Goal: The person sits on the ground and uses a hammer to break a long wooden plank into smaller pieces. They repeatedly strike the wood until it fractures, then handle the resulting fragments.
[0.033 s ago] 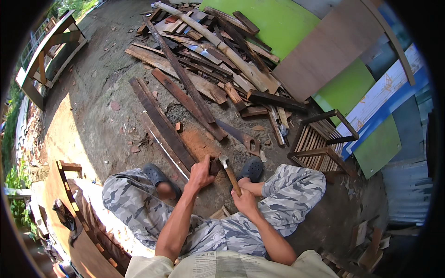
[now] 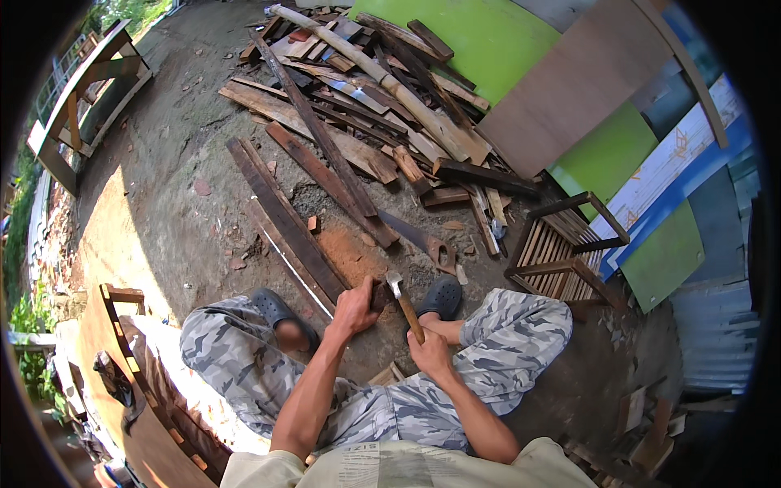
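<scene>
Left hand (image 2: 355, 309): I am seeing its fingers curling shut over the near end of a dark plank (image 2: 286, 220), pinning it to the dirt.
Right hand (image 2: 429, 355): it is gripping a hammer (image 2: 404, 305) by the wooden handle, fingers fully wrapped.
Key relation: the hammer head is sitting just right of the left fingers; the plank is running away up-left.
Around: 2 dark clogs (image 2: 442, 297), a handsaw (image 2: 423, 240) just beyond, a scrap wood pile (image 2: 374, 89) farther off.

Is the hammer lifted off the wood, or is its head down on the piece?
Down, or nearly so: the hammer head sits right beside the small wood block that the left hand grips. The right hand holds the handle. Actual contact cannot be told.
</scene>
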Motion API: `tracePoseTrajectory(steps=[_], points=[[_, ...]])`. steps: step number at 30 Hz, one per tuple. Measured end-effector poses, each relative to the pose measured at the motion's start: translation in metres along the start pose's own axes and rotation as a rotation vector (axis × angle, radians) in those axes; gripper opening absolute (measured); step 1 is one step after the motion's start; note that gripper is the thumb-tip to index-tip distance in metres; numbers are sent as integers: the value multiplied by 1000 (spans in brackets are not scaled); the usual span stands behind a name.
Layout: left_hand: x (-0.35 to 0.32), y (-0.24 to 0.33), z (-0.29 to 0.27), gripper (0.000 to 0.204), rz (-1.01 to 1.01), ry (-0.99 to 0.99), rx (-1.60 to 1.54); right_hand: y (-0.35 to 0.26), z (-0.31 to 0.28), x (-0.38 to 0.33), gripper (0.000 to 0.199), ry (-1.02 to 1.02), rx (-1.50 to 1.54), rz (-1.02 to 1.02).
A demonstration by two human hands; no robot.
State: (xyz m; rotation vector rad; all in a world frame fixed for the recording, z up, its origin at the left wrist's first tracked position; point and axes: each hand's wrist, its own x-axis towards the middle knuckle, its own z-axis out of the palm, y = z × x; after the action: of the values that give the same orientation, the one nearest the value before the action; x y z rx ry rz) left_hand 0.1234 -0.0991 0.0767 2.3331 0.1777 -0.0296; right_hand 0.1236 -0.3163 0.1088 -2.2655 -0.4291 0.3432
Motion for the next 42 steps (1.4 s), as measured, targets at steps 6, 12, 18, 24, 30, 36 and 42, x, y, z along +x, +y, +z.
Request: tracePoseTrajectory(steps=[6,12,18,24,30,36,42], points=[[7,-1,-2,45,-78,42,35,-65,-46,19,29,111,284,-23],[15,-1,-6,47,-147,24,22,-11,-15,3,28,20,205,39],[9,-11,-14,48,-252,30,1,-52,-46,13,26,-48,219,26],[18,-6,-13,53,-254,21,7,-52,-41,22,29,-10,283,3],[15,-37,-12,52,-248,111,-65,-15,-23,13,33,-149,61,216],[17,-15,-15,50,-277,43,-10,-67,-51,28,28,64,327,-42],[19,-19,-15,49,-240,71,-49,7,-5,21,30,-111,3,64]])
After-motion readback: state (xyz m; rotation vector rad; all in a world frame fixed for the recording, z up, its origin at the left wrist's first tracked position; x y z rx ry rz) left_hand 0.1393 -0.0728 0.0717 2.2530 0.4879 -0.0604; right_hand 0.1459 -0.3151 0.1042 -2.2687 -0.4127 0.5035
